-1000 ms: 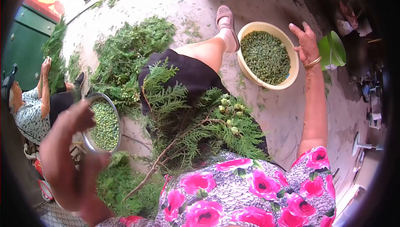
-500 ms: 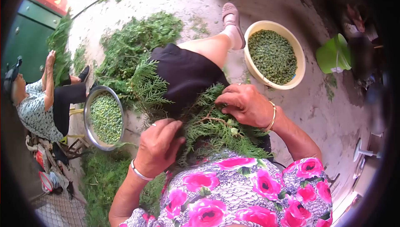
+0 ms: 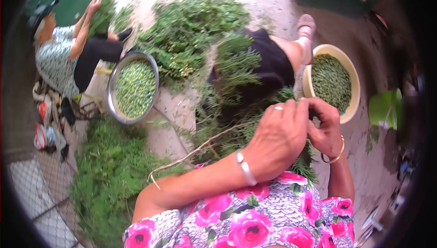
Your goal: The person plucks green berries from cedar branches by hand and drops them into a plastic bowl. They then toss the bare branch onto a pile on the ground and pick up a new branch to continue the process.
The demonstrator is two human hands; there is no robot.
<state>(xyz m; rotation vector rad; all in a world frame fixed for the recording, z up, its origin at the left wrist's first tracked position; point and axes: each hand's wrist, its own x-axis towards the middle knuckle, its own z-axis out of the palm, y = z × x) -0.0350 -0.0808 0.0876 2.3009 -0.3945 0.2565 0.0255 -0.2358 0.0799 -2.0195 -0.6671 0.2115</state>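
A leafy evergreen branch [image 3: 223, 133] lies across my lap, its bare brown stem running down to the left past my left forearm. My left hand [image 3: 278, 139], with a ring and a silver bracelet, reaches over the foliage to the right, its fingers closed. My right hand [image 3: 324, 127], wearing a gold bracelet, meets it with bent fingers pinched together. Their fingertips touch or nearly touch; what lies between them is hidden. Green sprigs show above and below the hands. Another leafy spray [image 3: 236, 68] rests over the dark cloth on my leg.
Right of my foot stands a cream basin [image 3: 308, 86] of green berries, with a green bucket [image 3: 385, 108] beyond. A metal basin [image 3: 111, 94] of berries is at left, near a seated person [image 3: 61, 59] holding greenery. Cut branches [image 3: 182, 34] are heaped ahead, more [image 3: 114, 170] at lower left.
My left hand has moved right across my lap to meet my right hand, which has shifted right and down in view. The view has turned, and the branch's long bare stem now shows.
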